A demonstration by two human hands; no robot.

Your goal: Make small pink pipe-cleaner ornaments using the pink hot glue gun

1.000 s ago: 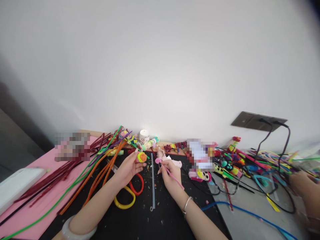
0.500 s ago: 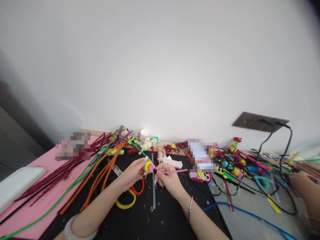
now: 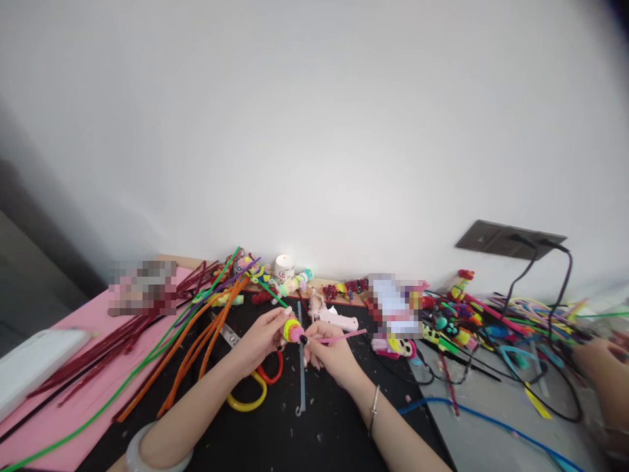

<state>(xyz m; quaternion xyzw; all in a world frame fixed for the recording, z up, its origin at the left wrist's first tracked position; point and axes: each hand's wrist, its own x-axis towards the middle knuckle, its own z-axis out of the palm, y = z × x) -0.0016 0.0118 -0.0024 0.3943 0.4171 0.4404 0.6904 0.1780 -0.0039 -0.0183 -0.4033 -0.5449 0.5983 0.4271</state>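
Observation:
Between the fingers of my left hand (image 3: 263, 341), closed in a pinch, is a small coiled pipe-cleaner piece (image 3: 293, 330) in yellow and pink. My right hand (image 3: 328, 349) pinches the pink end of that piece, fingers pressed together. A straight pink pipe cleaner (image 3: 351, 335) sticks out to the right past my right hand. A green stem (image 3: 272, 294) runs up and left from near the left fingertips. Beneath my hands lie a clear glue stick (image 3: 302, 383) and scissors (image 3: 230, 337) with red and yellow handles. Behind the right hand rests a pale pink glue gun (image 3: 341, 320).
Loose orange pipe cleaners (image 3: 184, 364) and dark red ones (image 3: 105, 347) spread over a pink sheet (image 3: 59, 436) at left. A white cup (image 3: 284, 267) stands by the wall. Cables hang from a socket plate (image 3: 496, 239). Another person's hand (image 3: 602, 360) is at far right.
My hands and the coiled piece have barely moved. The right-hand fingers have shifted slightly around the pink end. The other person's hand at far right has changed pose.

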